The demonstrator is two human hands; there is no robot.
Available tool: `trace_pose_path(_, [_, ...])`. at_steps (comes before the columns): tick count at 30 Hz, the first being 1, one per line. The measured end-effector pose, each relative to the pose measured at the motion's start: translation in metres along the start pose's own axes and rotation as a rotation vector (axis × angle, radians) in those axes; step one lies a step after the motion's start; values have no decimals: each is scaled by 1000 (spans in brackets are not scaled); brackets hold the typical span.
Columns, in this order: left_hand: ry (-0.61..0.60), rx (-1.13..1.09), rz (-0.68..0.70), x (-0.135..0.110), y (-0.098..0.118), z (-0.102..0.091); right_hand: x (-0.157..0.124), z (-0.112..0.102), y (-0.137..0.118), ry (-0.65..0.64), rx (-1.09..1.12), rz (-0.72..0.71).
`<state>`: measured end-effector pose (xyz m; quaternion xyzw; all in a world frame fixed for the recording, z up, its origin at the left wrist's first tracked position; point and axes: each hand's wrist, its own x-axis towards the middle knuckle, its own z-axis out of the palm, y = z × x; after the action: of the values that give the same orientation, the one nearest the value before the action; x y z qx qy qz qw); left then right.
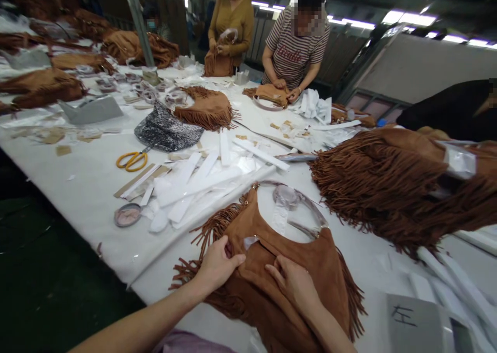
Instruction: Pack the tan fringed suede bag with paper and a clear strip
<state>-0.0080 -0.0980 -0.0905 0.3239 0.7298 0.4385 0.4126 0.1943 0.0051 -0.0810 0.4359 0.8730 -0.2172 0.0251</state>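
A brown suede fringed bag (310,262) lies flat on the white table (89,197) in front of me, its wrapped ring handle (306,208) pointing away. My left hand (217,265) is closed on the bag's upper left edge, fingers curled into the suede beside a small clear scrap (249,240). My right hand (295,283) presses on the bag's middle, fingers bent and pinching the material.
A pile of fringed bags (392,182) lies at the right. White paper strips (202,182), yellow scissors (132,160), a tape roll (127,214) and a dark glittery bag (166,128) sit ahead. Two people (291,42) work on bags across the table. A grey card (419,322) is at my right.
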Motion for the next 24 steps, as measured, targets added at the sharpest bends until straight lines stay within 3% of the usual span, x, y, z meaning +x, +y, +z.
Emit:
trace_pose_path(10, [-1, 306, -12, -21, -2, -31, 0, 19, 15, 135, -70, -55])
trace_pose_path(15, [14, 308, -34, -7, -19, -34, -1, 20, 17, 148, -74, -56])
trace_pose_path(21, [-51, 277, 133, -1, -24, -43, -1, 21, 13, 128, -99, -11])
trace_pose_path(24, [-39, 362, 352, -16, -16, -50, 3, 22, 11, 130, -60, 16])
